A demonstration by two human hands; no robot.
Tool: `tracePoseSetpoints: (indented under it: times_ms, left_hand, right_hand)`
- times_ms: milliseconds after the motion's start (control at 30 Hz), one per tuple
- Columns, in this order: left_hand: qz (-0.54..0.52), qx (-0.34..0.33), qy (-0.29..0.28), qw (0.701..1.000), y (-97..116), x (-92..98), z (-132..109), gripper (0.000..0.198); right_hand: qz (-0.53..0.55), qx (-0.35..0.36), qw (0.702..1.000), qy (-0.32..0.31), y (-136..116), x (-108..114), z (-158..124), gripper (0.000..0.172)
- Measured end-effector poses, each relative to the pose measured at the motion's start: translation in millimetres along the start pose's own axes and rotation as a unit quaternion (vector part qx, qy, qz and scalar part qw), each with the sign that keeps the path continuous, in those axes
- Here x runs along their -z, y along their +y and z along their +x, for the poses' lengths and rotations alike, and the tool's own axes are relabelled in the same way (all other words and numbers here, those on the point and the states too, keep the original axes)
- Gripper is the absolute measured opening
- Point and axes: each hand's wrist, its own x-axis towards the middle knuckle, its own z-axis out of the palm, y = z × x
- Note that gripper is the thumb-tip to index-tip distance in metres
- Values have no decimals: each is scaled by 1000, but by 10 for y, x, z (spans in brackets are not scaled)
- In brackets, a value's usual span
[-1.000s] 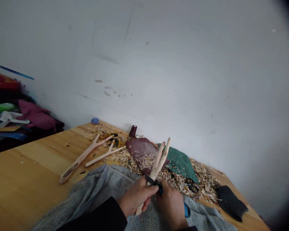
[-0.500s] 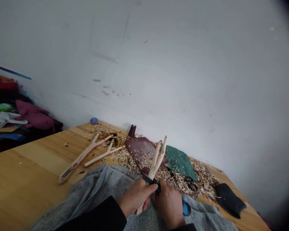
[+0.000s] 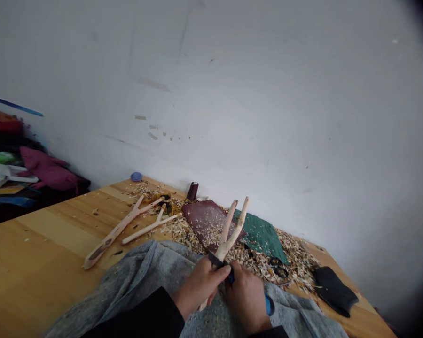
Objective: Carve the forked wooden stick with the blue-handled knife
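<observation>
My left hand is closed around the lower part of a peeled forked stick, whose two prongs point up and away from me. A knife with a dark blade lies across the stick just below the fork. Its black and blue handle is gripped in my right hand, the blue end sticking out past the palm. My left thumb presses close to the blade near the handle. Both hands are over a grey cloth at the table's near edge.
Two more peeled forked sticks, a long one and a shorter one, lie left on the wooden table. Wood shavings surround maroon and green sheets, scissors and a black sheath-like piece. A thread spool stands near the wall.
The forked stick has turned slightly in my left hand, so its prongs appear farther apart. The knife stays across it below the fork. The view has shifted slightly.
</observation>
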Motion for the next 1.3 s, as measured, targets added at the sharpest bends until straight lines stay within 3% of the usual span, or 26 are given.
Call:
tracePoseSetpoints:
  times_ms: [133,367,500,667,867,1133,1300]
  left_hand:
    - [-45,-21,-3,999,-29,19,17,38]
    - [-117,29,-24,992,-71,-11,16,50]
    - [-92,19,-28,995,-48,-5,14,52]
    - [-63,-3,-36,997,23,33,-21,44]
    - [-45,22,-4,999,55,18,-48,25]
    - [8,56,-3,998,50,2,-36,19]
    - [53,44,1,998,90,-6,-75,16]
  right_hand:
    - [18,2,1000,-2,-45,22,-9,14]
    - [-8,-21,1000,-16,-74,62,-15,11]
    - [-14,-26,999,-16,-66,51,-10,15]
    - [-11,-35,999,-24,-48,41,-10,13]
    - [-6,-39,998,-46,-52,62,-3,12]
    - [-24,-56,996,-59,-44,59,3,13]
    - [-29,-56,997,-45,-34,56,-4,13]
